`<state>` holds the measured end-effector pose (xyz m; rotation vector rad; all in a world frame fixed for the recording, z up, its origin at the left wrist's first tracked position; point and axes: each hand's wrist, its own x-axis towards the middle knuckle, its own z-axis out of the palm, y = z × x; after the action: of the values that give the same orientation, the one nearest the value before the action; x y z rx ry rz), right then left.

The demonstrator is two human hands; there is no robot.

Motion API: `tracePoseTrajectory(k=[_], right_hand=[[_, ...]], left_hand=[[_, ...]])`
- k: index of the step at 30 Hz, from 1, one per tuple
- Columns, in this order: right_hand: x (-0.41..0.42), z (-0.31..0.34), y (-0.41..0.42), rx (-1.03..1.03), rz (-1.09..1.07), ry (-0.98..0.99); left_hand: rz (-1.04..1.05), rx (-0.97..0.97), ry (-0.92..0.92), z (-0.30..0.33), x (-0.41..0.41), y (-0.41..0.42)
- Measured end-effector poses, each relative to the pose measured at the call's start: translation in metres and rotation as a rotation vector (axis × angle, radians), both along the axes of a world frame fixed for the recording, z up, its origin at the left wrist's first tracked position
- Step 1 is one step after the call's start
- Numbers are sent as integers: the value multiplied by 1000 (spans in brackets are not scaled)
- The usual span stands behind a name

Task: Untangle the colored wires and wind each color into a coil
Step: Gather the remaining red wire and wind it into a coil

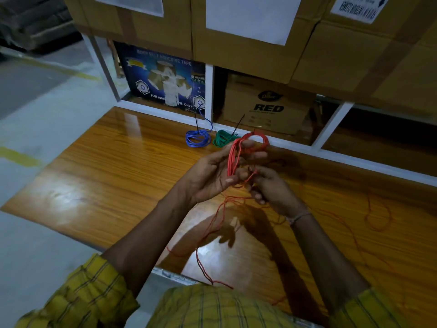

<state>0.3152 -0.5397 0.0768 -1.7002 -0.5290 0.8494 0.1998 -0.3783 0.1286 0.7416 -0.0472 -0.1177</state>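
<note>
Your left hand (214, 176) is raised above the middle of the table (99, 176), palm turned up, with a bundle of red wire (233, 159) looped over its fingers; the thumb and fingers curl round the strands and grip them. The top of that red loop rises over your fingertips toward the table's far edge. Your right hand (272, 190) sits just beside the left, its fingertips pinching a strand of the same red wire near the base of the bundle. The exact strand held is hard to make out in the dim light.

Loose red wire hangs from your hands, trails across the tabletop to the near edge and ends over your shirt. More of it lies slack toward the right side of the table.

A blue coil (198, 138) rests at the far edge of the table, with one free end standing up against the rack behind. A green coil (223, 138) lies just beside it, to its right, partly hidden by the red loop. Each appears to carry a dark tie.

Cardboard boxes (264, 105) stand on the rack beyond the far edge.
</note>
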Motion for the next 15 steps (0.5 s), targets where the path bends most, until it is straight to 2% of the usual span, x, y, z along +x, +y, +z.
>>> tracePoseTrajectory(k=[5, 7, 11, 15], right_hand=[[-48, 17, 1, -121, 267, -71], [-53, 29, -2, -151, 358, -94], [-48, 53, -11, -187, 460, -14], [-34, 71, -25, -192, 531, 43]], left_hand=[[99, -219, 0, 1, 12, 4], [157, -177, 58, -1, 15, 2], [287, 176, 159, -4, 18, -13], [349, 786, 37, -10, 21, -15]])
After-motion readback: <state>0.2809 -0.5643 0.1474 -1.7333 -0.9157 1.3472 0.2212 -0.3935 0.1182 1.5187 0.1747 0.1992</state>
